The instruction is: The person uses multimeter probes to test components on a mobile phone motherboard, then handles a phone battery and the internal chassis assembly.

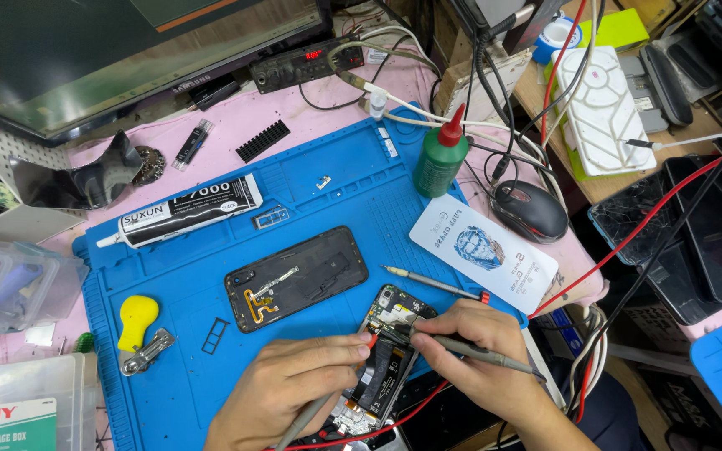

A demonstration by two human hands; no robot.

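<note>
A: What do the fingers hold?

B: The fingers of the left hand (294, 386) are closed around a thin grey probe (319, 402) with a red tip, and this tip touches the opened phone (386, 355). The right hand (474, 355) is also closed, in a pen grip, on a second grey probe (470, 349). Its point rests on the upper part of the same phone, near the camera end.

A: And where is this phone?

B: It lies at the near edge of the blue work mat (211, 250), between the two hands, with the inner board showing. A red wire (394, 426) runs under the hands, and the lower end of the phone is partly hidden by the left hand.

A: What is around them?

B: Just above the phone lies a black back cover (296, 278) with its inside up. To the right of it is a small screwdriver (428, 282), and beside that a white card (486, 250) with a blue picture. Further back stand a green bottle (440, 163) with a red nozzle and a black mouse (531, 209). On the left side of the mat I see a glue tube (181, 210) lying down and a yellow tool (137, 320) next to a metal clip (145, 351). Clear plastic boxes (10, 284) are at the far left.
</note>
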